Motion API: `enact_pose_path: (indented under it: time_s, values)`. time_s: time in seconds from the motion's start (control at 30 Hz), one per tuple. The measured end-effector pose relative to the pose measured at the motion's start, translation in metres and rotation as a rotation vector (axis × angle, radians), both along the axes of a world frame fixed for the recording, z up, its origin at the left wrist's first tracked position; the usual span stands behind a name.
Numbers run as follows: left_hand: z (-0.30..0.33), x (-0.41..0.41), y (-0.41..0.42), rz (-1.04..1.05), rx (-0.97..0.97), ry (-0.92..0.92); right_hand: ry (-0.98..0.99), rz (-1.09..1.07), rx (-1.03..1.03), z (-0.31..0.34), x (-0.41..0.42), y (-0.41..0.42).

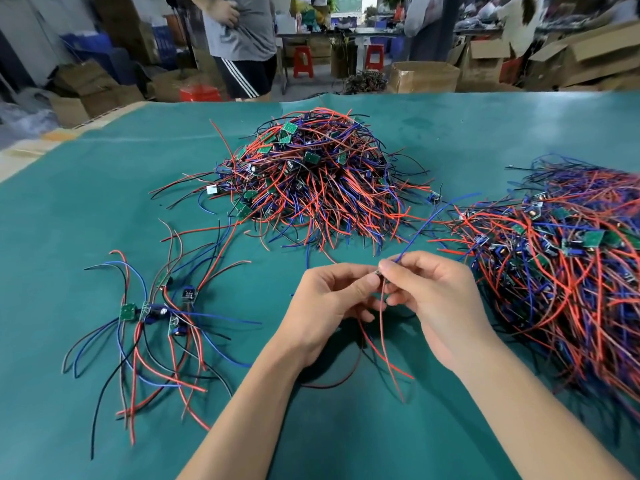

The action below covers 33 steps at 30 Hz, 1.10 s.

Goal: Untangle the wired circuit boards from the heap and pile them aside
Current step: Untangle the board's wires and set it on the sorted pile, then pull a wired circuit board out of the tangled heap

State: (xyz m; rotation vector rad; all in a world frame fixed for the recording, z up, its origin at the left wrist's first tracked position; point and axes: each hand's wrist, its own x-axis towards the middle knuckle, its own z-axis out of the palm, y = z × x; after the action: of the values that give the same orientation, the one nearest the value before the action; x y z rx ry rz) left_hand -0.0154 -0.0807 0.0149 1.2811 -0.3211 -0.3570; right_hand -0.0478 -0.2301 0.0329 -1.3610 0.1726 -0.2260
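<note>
A tall heap (318,181) of small green circuit boards with red, blue and black wires sits at the middle of the green table. A second, wider heap (568,265) lies at the right. At the left a small loose pile (156,317) of several wired boards is spread out. My left hand (329,306) and my right hand (433,299) meet at the table's middle front, both pinching one wired board (379,273), mostly hidden by fingers. Its red wires hang down and a blue wire runs up toward the right heap.
The green mat (86,202) covers the table. Beyond its far edge stand a person in a grey shirt (242,39), cardboard boxes (422,76), red stools (302,62) and other work tables.
</note>
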Motion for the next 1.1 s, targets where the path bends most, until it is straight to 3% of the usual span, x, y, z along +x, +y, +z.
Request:
enact_pose_path:
  time_s: [0.23,0.4,0.9,1.1]
  values:
    - [0.000,0.000,0.000,0.030,0.007,-0.007,0.046,0.140,0.217,0.004,0.002,-0.007]
    - [0.002,0.000,0.000,0.091,0.094,-0.023,0.027,0.236,0.055,0.002,0.001,-0.012]
    - [0.008,-0.005,0.002,-0.023,0.154,-0.054,0.045,0.107,0.028,-0.001,0.004,-0.015]
    - [0.008,-0.008,-0.003,-0.002,0.317,-0.155,0.052,0.138,-0.036,-0.006,0.005,-0.011]
